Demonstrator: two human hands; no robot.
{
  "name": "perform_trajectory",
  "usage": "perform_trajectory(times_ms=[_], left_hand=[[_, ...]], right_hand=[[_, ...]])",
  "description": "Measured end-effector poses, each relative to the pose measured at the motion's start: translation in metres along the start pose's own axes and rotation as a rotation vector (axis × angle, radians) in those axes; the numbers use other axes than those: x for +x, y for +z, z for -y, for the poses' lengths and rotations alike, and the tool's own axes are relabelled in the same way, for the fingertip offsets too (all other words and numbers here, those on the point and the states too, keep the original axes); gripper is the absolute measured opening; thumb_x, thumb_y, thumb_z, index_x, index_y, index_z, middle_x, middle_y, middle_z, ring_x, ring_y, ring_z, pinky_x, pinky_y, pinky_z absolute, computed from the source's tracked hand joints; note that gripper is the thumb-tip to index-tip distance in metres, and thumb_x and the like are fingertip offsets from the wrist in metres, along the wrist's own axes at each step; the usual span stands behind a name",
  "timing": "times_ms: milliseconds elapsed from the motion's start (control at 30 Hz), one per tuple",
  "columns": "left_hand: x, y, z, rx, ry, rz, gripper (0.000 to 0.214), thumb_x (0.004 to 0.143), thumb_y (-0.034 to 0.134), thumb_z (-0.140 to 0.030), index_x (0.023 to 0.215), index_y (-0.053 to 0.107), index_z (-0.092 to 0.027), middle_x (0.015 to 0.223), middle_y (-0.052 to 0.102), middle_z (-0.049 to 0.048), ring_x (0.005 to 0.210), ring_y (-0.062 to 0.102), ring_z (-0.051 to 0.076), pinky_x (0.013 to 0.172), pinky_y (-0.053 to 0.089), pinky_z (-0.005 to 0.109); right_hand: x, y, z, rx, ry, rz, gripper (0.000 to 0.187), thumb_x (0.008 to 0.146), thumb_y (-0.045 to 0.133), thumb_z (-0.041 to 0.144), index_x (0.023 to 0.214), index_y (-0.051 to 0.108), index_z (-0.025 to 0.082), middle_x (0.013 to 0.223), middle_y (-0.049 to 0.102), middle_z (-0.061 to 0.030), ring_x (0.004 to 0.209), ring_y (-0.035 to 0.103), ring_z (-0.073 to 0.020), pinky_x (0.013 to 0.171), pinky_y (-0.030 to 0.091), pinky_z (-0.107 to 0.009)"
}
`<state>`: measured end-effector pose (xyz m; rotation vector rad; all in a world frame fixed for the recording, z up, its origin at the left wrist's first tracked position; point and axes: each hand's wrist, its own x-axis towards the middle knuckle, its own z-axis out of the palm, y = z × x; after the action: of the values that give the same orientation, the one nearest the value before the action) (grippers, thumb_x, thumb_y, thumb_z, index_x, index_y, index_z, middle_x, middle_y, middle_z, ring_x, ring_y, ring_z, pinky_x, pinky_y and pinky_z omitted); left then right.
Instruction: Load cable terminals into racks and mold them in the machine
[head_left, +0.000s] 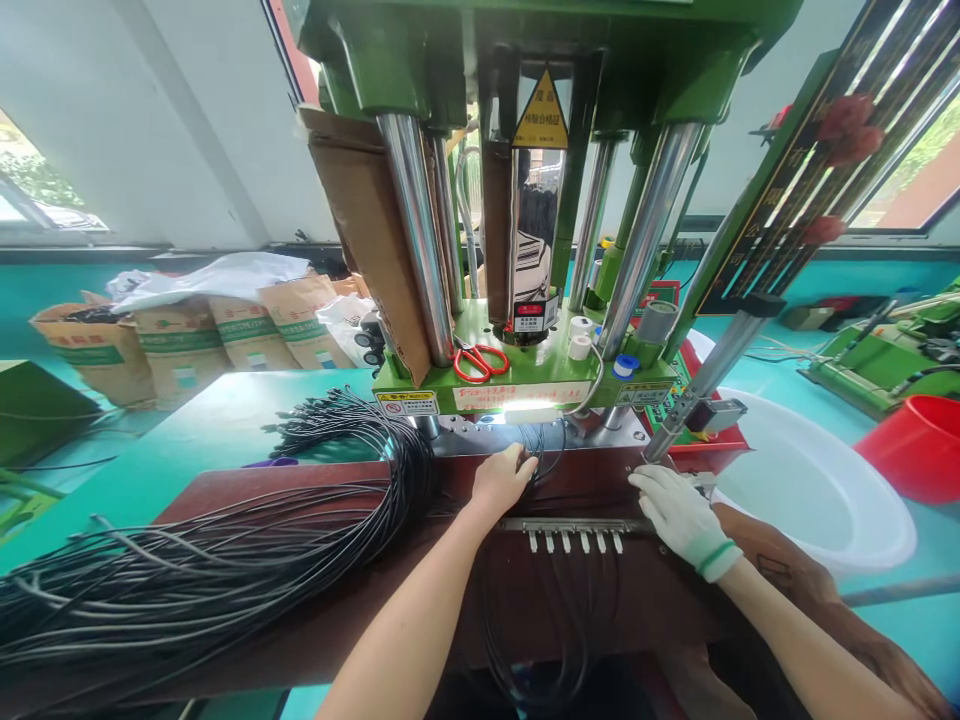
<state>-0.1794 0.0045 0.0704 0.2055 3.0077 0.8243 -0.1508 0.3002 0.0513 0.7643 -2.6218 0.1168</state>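
Note:
My left hand (504,482), bare, reaches to the front of the green press (487,350). Its fingers are curled round thin black cables (553,462) at the opening under the press plate; the fingertips are partly hidden. My right hand (679,510), in a white glove with a green cuff, lies on the dark red board (585,580) with fingers stretched out, beside the end of a metal bar (574,524). Several pale connectors (566,542) stick out of that bar in a row, and their black cables hang down in loops toward me.
A big bundle of black cables (225,560) spreads over the board's left side. Red-handled scissors (480,362) and blue tape (625,367) rest on the press plate. To the right stand a metal post (705,365), a white tub (817,480) and a red bucket (915,450).

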Motion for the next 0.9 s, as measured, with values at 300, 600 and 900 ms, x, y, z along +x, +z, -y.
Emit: perform_trajectory(times_ms=[300, 600, 900], left_hand=[[0.001, 0.001, 0.0015, -0.006, -0.009, -0.002, 0.026, 0.083, 0.039, -0.043, 0.087, 0.055, -0.023, 0.076, 0.064, 0.0021, 0.073, 0.059, 0.02, 0.057, 0.031, 0.025], [0.0011, 0.0018, 0.0024, -0.031, -0.019, -0.001, 0.027, 0.083, 0.039, -0.043, 0.086, 0.056, -0.022, 0.077, 0.064, 0.0021, 0.072, 0.059, 0.019, 0.056, 0.03, 0.025], [0.0027, 0.0045, 0.0051, -0.036, 0.013, -0.019, 0.027, 0.083, 0.039, -0.044, 0.083, 0.054, -0.022, 0.074, 0.062, 0.0012, 0.07, 0.057, 0.018, 0.054, 0.028, 0.025]], right_hand=[[-0.0002, 0.0023, -0.0018, -0.029, -0.028, -0.016, 0.029, 0.084, 0.036, 0.02, 0.101, 0.059, 0.015, 0.103, 0.06, -0.0098, 0.099, 0.053, -0.0227, 0.086, 0.044, -0.039], [-0.0007, 0.0031, -0.0031, -0.027, -0.022, 0.001, 0.029, 0.084, 0.037, 0.02, 0.101, 0.059, 0.016, 0.104, 0.06, -0.0096, 0.099, 0.053, -0.0234, 0.084, 0.044, -0.04], [-0.0005, 0.0029, -0.0009, -0.018, -0.008, 0.007, 0.028, 0.084, 0.037, 0.02, 0.102, 0.059, 0.015, 0.105, 0.059, -0.0097, 0.1, 0.052, -0.0228, 0.086, 0.043, -0.039]])
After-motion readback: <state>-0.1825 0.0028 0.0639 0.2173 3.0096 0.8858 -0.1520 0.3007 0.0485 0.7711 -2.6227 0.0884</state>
